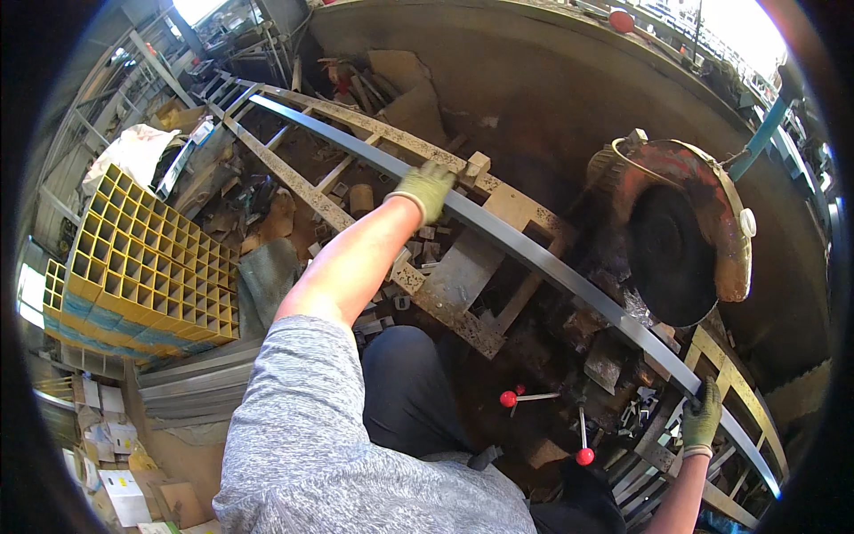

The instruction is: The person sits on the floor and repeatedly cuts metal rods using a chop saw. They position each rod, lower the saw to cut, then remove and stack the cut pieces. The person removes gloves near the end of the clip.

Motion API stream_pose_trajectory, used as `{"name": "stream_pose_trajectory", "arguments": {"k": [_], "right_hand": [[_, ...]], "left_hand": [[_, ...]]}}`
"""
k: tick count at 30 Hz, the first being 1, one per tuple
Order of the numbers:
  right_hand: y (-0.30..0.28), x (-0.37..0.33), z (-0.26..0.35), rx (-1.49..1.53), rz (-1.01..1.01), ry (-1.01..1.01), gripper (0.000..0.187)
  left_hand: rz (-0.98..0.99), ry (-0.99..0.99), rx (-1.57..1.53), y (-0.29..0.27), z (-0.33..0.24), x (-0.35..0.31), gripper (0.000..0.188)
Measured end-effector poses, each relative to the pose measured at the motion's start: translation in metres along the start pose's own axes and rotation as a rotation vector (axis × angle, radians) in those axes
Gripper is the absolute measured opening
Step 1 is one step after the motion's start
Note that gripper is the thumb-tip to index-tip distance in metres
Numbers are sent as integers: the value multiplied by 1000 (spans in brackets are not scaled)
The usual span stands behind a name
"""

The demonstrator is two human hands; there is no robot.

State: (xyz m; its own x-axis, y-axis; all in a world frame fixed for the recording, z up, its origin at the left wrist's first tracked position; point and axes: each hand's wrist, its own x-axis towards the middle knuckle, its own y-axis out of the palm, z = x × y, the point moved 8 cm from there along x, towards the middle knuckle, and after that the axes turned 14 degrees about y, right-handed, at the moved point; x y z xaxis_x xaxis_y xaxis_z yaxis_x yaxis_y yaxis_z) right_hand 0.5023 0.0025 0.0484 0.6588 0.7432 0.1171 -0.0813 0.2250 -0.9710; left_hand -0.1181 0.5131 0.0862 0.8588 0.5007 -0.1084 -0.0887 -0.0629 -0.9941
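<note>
A long grey metal profile [534,254] runs from the far left to the near right, along a ladder-like metal frame. My left hand [427,190], in a green work glove, is closed over it near the middle of the frame, beside a small block [478,165]. Farther right, my right hand [702,416], gloved alike, grips the same profile near its right end. Between my hands the profile passes just in front of a large dark round saw blade [673,254] under a worn red guard [614,191]. The fingers' undersides are hidden.
Two levers with red knobs [584,457] stand before my knees. Offcuts [431,245] litter the space under the frame. At left is a stack of yellow-edged square tubes [160,258]. A brown wall panel [534,80] rises behind the saw.
</note>
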Motion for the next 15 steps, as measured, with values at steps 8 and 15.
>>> {"name": "stream_pose_trajectory", "arguments": {"k": [8, 15], "right_hand": [[34, 8, 59, 222, 64, -255, 61], [27, 11, 62, 49, 87, -160, 66]], "left_hand": [[3, 188, -11, 26, -67, 40, 61], [-195, 298, -162, 31, -38, 25, 57]]}}
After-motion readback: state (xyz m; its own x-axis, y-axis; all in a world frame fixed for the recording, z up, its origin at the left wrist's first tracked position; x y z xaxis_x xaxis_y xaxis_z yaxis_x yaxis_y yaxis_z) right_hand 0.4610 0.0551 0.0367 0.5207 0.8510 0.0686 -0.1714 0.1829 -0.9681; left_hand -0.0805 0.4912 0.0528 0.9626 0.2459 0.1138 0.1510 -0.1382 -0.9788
